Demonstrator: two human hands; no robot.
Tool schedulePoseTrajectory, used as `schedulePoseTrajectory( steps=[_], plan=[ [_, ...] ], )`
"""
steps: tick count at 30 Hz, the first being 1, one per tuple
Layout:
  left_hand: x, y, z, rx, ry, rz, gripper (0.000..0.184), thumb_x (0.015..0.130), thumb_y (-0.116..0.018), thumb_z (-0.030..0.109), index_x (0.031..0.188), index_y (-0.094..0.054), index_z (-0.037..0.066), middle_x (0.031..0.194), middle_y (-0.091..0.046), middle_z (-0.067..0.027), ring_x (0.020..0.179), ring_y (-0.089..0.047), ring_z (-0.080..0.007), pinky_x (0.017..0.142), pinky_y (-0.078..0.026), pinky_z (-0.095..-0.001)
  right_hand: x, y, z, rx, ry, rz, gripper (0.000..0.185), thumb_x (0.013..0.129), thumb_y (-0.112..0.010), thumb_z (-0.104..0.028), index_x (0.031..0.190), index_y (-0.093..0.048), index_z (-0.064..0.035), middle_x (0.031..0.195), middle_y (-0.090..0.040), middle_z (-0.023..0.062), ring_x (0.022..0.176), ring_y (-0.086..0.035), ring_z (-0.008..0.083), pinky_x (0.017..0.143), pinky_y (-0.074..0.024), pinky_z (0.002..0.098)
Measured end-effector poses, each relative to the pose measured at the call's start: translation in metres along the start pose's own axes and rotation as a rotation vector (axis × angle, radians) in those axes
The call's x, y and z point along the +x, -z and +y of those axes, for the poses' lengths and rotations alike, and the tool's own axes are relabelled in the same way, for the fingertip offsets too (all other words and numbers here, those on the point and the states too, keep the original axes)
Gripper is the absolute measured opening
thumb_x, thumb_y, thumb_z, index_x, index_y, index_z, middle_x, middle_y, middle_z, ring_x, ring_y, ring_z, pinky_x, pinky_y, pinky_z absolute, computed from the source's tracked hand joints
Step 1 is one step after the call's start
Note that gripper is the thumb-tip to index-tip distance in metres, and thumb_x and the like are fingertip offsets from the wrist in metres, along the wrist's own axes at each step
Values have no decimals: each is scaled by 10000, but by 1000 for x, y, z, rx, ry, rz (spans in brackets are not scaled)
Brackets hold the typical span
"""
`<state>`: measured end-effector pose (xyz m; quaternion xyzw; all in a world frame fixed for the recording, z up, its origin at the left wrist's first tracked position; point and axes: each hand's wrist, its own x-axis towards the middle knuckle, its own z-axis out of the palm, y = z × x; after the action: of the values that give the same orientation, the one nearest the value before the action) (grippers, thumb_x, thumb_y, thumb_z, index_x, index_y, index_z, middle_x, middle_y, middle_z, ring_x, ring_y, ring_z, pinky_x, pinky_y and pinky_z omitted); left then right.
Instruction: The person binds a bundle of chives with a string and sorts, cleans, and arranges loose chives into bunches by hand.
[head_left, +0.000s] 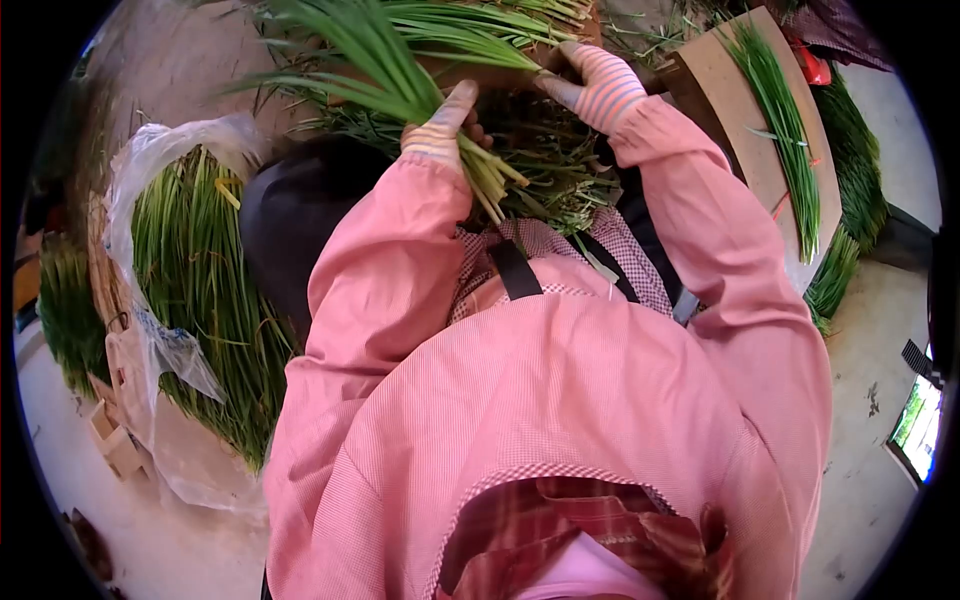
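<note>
My left hand (440,128), in a striped glove with bare-looking fingertips, is closed around a bunch of garlic chives (385,70). Their long flat leaves fan up and away, and the pale stem ends stick out below the fist toward my lap. My right hand (595,85), gloved the same way, pinches the stem ends of a few more chives (485,50) by the near edge of a pile. Loose chives (450,15) lie across the surface in front of me. Between my knees is a heap of trimmed leaves and scraps (550,160).
On my left stands an open clear plastic bag (125,200) packed with chives (200,270). To the right, a tied bundle (780,130) lies on a wooden board (715,100). More bundles (850,150) rest on the floor beyond it, and another stack (70,310) is at far left.
</note>
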<state>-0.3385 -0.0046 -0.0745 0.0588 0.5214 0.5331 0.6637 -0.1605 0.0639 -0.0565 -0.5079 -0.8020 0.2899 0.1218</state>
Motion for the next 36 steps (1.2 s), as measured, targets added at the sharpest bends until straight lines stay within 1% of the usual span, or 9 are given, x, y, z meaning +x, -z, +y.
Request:
schedulePoseTrajectory(
  steps=[2, 10, 14, 16, 21, 23, 29, 34, 36],
  plan=[
    [13, -1, -7, 12, -14, -9, 318, 657, -719, 277, 736, -498, 61, 599, -484, -37, 511, -477, -159, 477, -437, -283, -16, -3, -13, 285, 46, 2, 227, 731, -649, -143, 882, -547, -7, 697, -554, 56, 646, -477, 94, 604, -419, 248],
    [24, -8, 14, -122, -146, -52, 210, 675, -694, 193, 727, -538, 63, 580, -466, -28, 492, -438, -150, 479, -423, -287, -26, -16, 0, 474, -8, -124, 212, 758, -615, -176, 874, -539, -15, 681, -547, 29, 638, -470, 81, 601, -417, 231],
    [30, 11, 38, -154, -264, -10, 226, 657, -711, 171, 763, -543, 64, 598, -456, -13, 485, -427, -138, 468, -423, -285, -46, -20, 45, -424, -172, -679, 303, 736, -593, -234, 981, -566, -57, 865, -603, 125, 810, -578, 219, 739, -441, 291],
    [25, 18, 38, -117, -286, -60, 237, 649, -716, 167, 775, -547, 58, 579, -454, -20, 484, -433, -142, 473, -429, -290, -50, -25, 56, -445, -317, -774, 329, 727, -589, -240, 1009, -568, -71, 936, -589, 159, 894, -564, 262, 792, -426, 301],
    [24, 20, 22, -5, -303, -214, 262, 635, -722, 166, 783, -546, 41, 580, -472, -43, 497, -446, -157, 465, -437, -303, -31, -5, -9, 288, -108, -93, 278, 790, -556, -271, 957, -582, -50, 779, -577, 39, 720, -512, 103, 659, -420, 234],
    [21, 15, 18, -8, -336, -311, 274, 633, -721, 182, 795, -553, 39, 575, -481, -49, 487, -450, -165, 461, -433, -293, -18, -10, -36, 622, -148, -178, 335, 790, -556, -294, 1001, -560, -33, 872, -574, 41, 804, -501, 93, 725, -403, 225],
    [41, 17, 18, -87, -438, -280, 251, 632, -718, 151, 790, -561, 34, 595, -507, -61, 493, -473, -171, 453, -430, -294, 0, -43, -45, 1420, -395, -133, 222, 726, -671, -201, 892, -584, -81, 700, -579, 17, 528, -500, 103, 455, -395, 253],
    [78, 34, 14, -247, -404, -402, 263, 630, -718, 116, 820, -556, 38, 625, -522, -59, 506, -484, -170, 456, -442, -300, 11, -53, -45, 1350, -507, 20, 211, 745, -650, -213, 890, -583, -76, 723, -581, 18, 579, -516, 115, 509, -419, 245],
    [89, 39, 21, -336, -489, -294, 269, 629, -722, 117, 830, -561, 39, 667, -536, -54, 537, -496, -167, 494, -455, -297, 19, -62, -28, 787, -148, 145, 190, 773, -613, -201, 896, -581, -59, 739, -587, 16, 617, -516, 125, 564, -422, 234]
  ],
)
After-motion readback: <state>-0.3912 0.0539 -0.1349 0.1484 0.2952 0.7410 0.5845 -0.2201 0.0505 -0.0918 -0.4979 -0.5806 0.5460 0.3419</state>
